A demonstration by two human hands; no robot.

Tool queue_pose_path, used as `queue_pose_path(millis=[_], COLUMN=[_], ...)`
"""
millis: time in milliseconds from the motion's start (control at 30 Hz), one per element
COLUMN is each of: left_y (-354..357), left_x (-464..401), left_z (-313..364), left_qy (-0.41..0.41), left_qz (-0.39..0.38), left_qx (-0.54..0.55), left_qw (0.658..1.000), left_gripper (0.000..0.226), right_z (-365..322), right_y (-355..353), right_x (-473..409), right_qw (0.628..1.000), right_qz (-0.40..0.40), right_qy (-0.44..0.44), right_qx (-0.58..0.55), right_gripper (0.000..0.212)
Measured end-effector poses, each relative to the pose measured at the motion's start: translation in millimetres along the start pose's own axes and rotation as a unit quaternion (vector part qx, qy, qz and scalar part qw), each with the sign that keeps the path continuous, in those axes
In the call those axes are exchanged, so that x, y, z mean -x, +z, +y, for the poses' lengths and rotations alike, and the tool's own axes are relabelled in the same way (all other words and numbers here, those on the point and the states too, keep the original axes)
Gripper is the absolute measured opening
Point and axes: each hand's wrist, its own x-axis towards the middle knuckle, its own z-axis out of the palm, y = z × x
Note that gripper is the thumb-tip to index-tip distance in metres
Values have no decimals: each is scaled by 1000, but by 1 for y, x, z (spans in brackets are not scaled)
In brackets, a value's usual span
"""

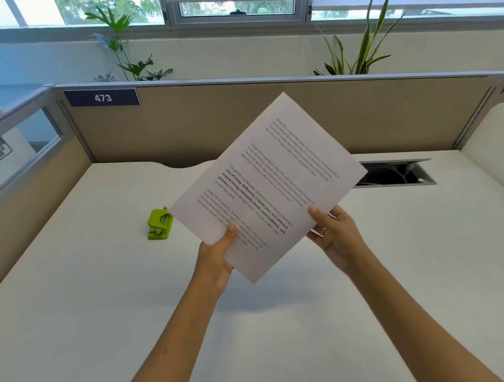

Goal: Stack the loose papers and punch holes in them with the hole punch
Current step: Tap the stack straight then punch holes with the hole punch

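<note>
papers [270,185] between left hand [216,261], right hand [338,237]

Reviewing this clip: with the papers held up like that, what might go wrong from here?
1. The white printed paper stack hangs tilted in the air, pinched only at its lower edges by the left hand and right hand; sheets may slip or fan out of alignment.
2. The small green hole punch sits on the white desk partly behind the stack's left corner; lowering the papers might knock it.
</note>
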Motion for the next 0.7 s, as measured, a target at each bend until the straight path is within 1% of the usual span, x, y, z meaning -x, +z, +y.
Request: queue_pose_path(millis=[100, 167, 233, 300, 400, 500, 633, 700], left_y=[21, 32, 39, 40, 28, 5, -38, -60], left_x=[1, 3, 6, 6, 4, -1, -14, -23], left_z=[-10, -19, -28, -34, -32, -21, -3, 6], left_qy=[7, 9, 4, -4, -15, -2, 23, 37], left_qz=[-4, -1, 18, 41, 66, 123, 196, 242], left_qx=[46, 64, 80, 89, 103, 106, 48, 8], left_qw=[999, 998, 997, 995, 992, 987, 979, 970], left_gripper=[28, 28, 27, 25, 23, 17, 26, 21], right_z=[12, 18, 22, 23, 22, 24, 35, 45], right_y=[19, 25, 27, 24, 16, 5, -11, -16], right_x=[-1, -3, -7, -10, -12, -17, -22, -23], right_qw=[999, 995, 988, 983, 979, 976, 975, 974], right_qz=[42, 87, 136, 168, 184, 185, 180, 170], right_qy=[-31, -52, -62, -60, -49, -31, 18, 43], right_qx=[8, 23, 33, 44, 78, 110, 132, 146], right_gripper=[22, 22, 17, 16, 19, 15, 13, 12])
